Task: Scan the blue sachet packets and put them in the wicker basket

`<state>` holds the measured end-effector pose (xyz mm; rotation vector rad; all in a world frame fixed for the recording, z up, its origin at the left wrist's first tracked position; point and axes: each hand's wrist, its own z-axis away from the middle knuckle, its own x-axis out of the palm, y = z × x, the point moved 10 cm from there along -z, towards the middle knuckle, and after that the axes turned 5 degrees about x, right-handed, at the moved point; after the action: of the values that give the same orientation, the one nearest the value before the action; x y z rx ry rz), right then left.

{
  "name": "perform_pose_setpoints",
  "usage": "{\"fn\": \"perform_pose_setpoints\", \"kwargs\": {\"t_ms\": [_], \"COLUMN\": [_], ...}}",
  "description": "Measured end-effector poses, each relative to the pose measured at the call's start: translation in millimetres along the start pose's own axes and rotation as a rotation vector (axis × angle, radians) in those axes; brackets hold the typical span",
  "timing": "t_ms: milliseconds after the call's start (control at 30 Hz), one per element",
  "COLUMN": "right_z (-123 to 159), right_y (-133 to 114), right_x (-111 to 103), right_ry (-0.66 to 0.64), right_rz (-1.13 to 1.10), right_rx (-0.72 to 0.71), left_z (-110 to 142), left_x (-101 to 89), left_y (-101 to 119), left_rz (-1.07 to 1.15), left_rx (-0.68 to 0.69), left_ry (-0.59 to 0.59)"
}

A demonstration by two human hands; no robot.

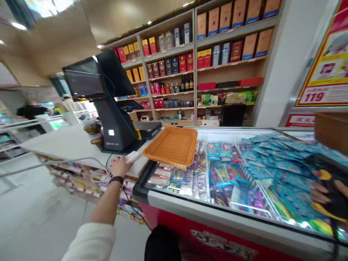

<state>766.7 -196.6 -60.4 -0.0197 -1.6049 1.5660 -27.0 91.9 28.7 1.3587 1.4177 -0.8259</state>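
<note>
My left hand [119, 166] is at the counter's front edge, thumb and fingers closed around the near end of a small white box [133, 157]. At the far right, my right hand [322, 192] grips a black and yellow handheld barcode scanner [332, 186], blurred by motion, its cable hanging down. The scanner is over a heap of blue packets [282, 163] on the glass-topped freezer [190, 203]. An orange woven basket [174, 146], with nothing in it, sits on the freezer's left end, between my hands.
A black checkout terminal [116, 112] stands on the white counter [62, 139], left of the basket. A grey cable [67, 159] crosses the left side. Shelves [168, 74] of boxes and bottles line the back. Snack packs [78, 181] hang below the counter. People [70, 103] stand far left.
</note>
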Motion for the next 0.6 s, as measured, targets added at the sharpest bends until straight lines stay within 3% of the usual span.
{"fn": "perform_pose_setpoints", "kwargs": {"t_ms": [133,233,400,467,533,600], "right_z": [20,27,30,28,24,19], "right_y": [-1,-2,-16,-24,-32,-40], "right_x": [22,32,27,22,19,19], "right_ry": [0.012,-0.032,-0.081,-0.076,-0.073,-0.066], "right_rz": [-0.038,-0.092,-0.182,-0.177,-0.159,-0.141], "right_rx": [-0.004,-0.019,-0.110,-0.133,-0.151,-0.159], "left_z": [8,34,107,132,155,173], "left_x": [-11.2,-17.3,-37.7,-35.2,-22.5,-5.9], "left_y": [38,100,204,268,345,414], "left_rz": [0.120,0.319,0.667,0.789,0.866,0.870], "left_rx": [0.018,0.212,0.431,0.622,0.849,0.956], "left_ry": [0.241,0.349,0.525,0.431,0.216,0.033]}}
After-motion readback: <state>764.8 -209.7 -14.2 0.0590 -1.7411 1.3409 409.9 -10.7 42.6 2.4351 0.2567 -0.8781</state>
